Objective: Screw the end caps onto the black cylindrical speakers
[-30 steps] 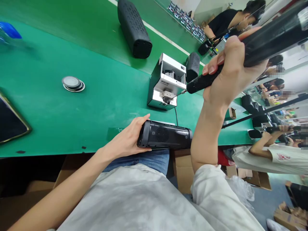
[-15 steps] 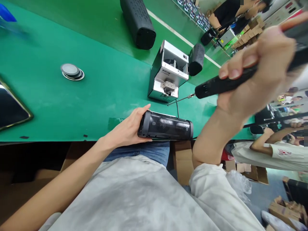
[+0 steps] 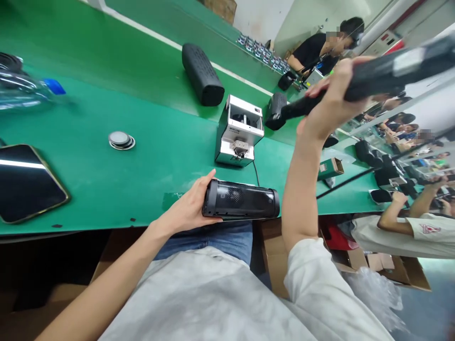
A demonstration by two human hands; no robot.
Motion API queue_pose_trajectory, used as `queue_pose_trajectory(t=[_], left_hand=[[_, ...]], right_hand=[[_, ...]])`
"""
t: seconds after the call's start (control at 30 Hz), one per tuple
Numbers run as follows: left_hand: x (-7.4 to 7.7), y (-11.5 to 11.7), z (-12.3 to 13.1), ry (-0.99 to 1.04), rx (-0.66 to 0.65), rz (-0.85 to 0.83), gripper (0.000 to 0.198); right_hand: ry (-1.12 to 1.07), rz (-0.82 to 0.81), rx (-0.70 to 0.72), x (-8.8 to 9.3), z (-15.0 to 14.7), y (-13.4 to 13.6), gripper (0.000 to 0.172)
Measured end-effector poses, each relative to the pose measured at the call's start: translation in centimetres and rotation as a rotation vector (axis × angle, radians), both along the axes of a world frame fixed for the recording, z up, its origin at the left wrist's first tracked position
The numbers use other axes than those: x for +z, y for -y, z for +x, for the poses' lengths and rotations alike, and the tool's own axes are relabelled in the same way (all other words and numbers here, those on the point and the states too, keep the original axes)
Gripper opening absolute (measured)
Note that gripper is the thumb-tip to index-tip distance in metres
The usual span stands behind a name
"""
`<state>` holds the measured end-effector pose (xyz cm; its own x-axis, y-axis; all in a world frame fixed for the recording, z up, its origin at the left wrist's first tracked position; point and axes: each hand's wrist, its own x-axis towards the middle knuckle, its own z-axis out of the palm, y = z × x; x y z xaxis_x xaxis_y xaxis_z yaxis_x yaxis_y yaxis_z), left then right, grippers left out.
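My left hand (image 3: 194,203) is closed around the left end of a black speaker (image 3: 243,200) with a perforated front, lying at the table's near edge. Raised at the upper right, my right hand (image 3: 330,102) grips a black electric screwdriver (image 3: 382,76); its thin bit cannot be made out now. Just beyond the speaker stands a silver and black screw feeder (image 3: 240,130), with a cable at its right side. Two more black speakers stand at the back, one speaker (image 3: 203,76) left of the feeder and a smaller-looking speaker (image 3: 275,111) right of it.
On the green table (image 3: 170,151) lie a small stack of round discs (image 3: 121,140), a phone (image 3: 30,182) and a plastic bottle (image 3: 31,90). A small green box (image 3: 330,168) sits to the right. Co-workers sit along the benches; cardboard boxes (image 3: 275,251) are below.
My right hand has lifted the screwdriver up and away, and its bit no longer shows near the feeder. My left hand keeps its hold on the speaker. The view has shifted.
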<state>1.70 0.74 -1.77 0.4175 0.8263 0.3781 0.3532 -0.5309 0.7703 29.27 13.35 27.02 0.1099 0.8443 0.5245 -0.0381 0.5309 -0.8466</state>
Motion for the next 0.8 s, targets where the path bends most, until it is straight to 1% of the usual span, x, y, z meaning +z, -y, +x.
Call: queue_pose_trajectory(t=[0.1,0.17,0.27,0.33,0.4,0.47,0.53,0.67,0.73,0.8], left_hand=[[0.0,0.0,0.0,0.007,-0.008,-0.028,0.147],[0.0,0.0,0.1,0.003,-0.014,-0.038,0.148],[0.1,-0.1,0.0,0.003,-0.015,-0.044,0.149],[0.1,-0.1,-0.1,0.006,-0.017,-0.052,0.149],[0.2,-0.1,-0.1,0.007,-0.018,-0.056,0.149],[0.3,-0.1,-0.1,0.011,-0.017,-0.056,0.148],[0.4,0.0,0.0,0.020,-0.015,-0.057,0.147],[0.4,-0.1,0.1,0.032,-0.011,-0.048,0.143],[0.3,-0.1,0.1,0.036,-0.016,-0.041,0.142],[0.3,-0.2,0.1,0.036,-0.018,-0.035,0.142]], right_hand=[[0.056,0.049,-0.006,-0.4,-1.5,-1.0,0.023],[0.076,0.122,-0.021,-0.9,-2.4,-1.2,0.021],[-0.040,0.368,-0.141,-2.3,-4.1,-1.3,0.011],[-0.083,0.462,-0.212,-3.3,-5.6,-1.5,0.011],[-0.022,0.440,-0.208,-4.4,-7.1,-2.1,0.015],[0.067,0.386,-0.145,-5.3,-8.3,-3.0,0.018],[0.090,0.358,-0.105,-5.9,-9.0,-3.8,0.016],[0.089,0.279,-0.131,-6.3,-9.1,-5.1,0.014],[0.109,0.230,-0.116,-6.3,-8.6,-5.4,0.016],[0.118,0.195,-0.090,-6.2,-8.1,-5.3,0.023]])
